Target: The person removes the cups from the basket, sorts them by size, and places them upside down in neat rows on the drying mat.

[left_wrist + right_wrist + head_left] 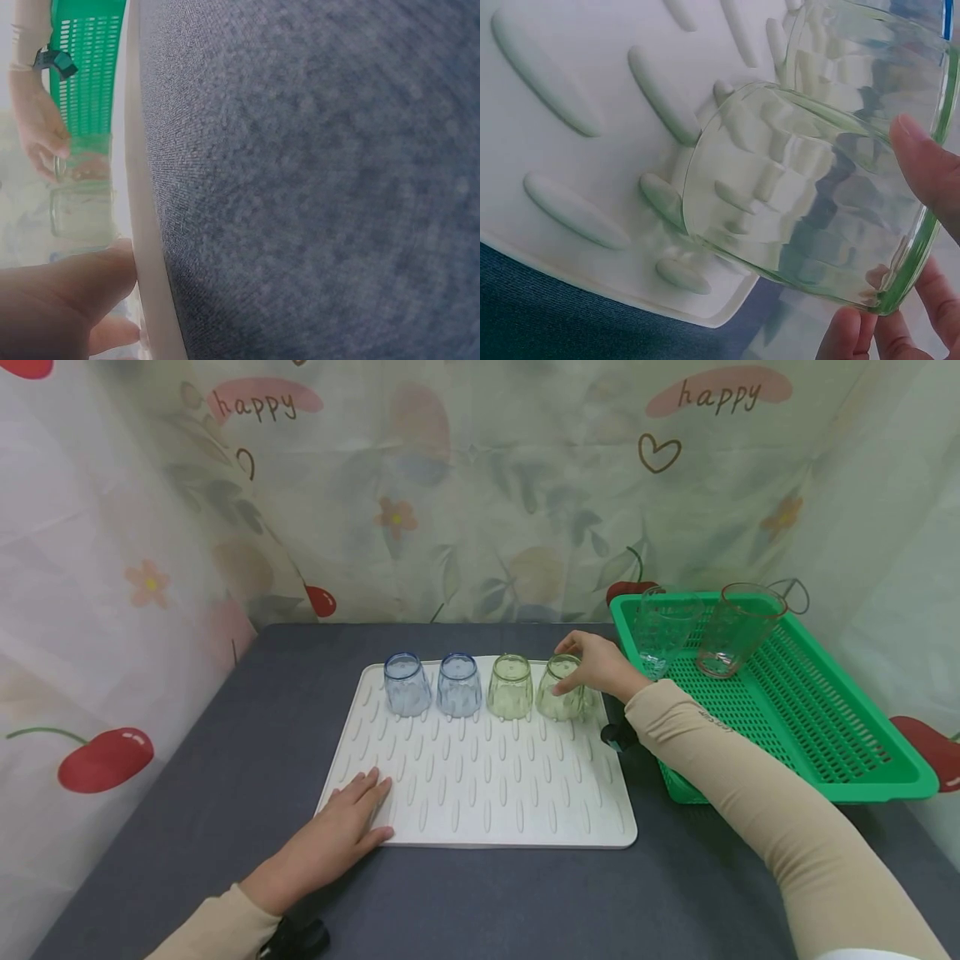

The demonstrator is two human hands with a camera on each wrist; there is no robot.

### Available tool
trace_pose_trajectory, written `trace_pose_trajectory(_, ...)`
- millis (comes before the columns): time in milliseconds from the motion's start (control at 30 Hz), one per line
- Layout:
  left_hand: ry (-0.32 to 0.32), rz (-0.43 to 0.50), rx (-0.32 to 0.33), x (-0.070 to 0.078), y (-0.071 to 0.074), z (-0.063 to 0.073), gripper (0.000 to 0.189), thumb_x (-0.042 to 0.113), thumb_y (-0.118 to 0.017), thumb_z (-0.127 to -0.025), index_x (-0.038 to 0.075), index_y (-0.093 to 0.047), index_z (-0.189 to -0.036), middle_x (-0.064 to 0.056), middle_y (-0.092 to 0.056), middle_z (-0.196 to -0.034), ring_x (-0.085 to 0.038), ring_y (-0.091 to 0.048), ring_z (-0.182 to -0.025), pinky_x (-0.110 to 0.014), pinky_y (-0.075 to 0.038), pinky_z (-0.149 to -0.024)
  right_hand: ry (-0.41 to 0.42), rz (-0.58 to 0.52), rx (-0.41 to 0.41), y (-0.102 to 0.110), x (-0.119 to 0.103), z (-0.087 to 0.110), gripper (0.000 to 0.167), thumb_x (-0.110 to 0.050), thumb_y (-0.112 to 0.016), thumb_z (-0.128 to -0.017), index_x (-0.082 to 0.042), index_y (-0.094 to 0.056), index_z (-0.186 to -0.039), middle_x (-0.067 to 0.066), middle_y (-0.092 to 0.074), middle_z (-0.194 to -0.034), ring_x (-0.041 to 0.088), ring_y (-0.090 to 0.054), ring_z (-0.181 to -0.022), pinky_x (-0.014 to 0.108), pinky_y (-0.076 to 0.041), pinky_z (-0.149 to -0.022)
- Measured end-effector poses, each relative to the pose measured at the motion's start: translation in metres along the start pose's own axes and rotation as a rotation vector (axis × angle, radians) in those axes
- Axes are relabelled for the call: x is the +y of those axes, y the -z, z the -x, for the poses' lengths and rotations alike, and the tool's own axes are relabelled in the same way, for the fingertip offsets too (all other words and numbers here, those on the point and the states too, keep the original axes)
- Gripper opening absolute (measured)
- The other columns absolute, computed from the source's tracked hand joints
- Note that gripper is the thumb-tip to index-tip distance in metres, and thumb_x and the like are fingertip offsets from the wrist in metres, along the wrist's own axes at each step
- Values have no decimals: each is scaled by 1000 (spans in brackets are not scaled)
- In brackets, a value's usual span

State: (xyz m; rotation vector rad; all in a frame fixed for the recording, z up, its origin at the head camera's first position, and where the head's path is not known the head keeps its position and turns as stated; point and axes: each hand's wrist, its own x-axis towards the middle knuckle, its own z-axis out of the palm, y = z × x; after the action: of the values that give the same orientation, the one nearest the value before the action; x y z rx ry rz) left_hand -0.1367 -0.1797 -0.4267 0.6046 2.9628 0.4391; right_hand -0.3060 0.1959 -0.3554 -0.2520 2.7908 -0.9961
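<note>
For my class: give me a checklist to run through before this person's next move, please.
1. Right hand on rightmost green glass: ok, fingers and thumb grip it.
2. Left hand: ok, rests at the white mat's near left corner.
3. Two blue glasses standing on the mat: ok.
4. Other green glass free of cracks: cannot tell at this size.
5. Green basket empty: not ok, holds a clear glass and a handled glass.

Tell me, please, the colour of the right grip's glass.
The glass is pale green, clearest in the right wrist view.
</note>
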Motion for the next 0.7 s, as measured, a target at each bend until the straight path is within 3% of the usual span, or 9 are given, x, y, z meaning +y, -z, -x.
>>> trace_pose_trajectory(700, 2, 1, -14, 0, 1, 0, 64, 29, -67, -91, -3, -45, -142, -28, -38, -148, -46, -34, -138, -66, -33, -103, -4, -37, -7, -1, 3, -1, 57, -13, -85, -74, -7, -53, -122, 19, -48, -138, 37, -43, -129, 52, -44, -98)
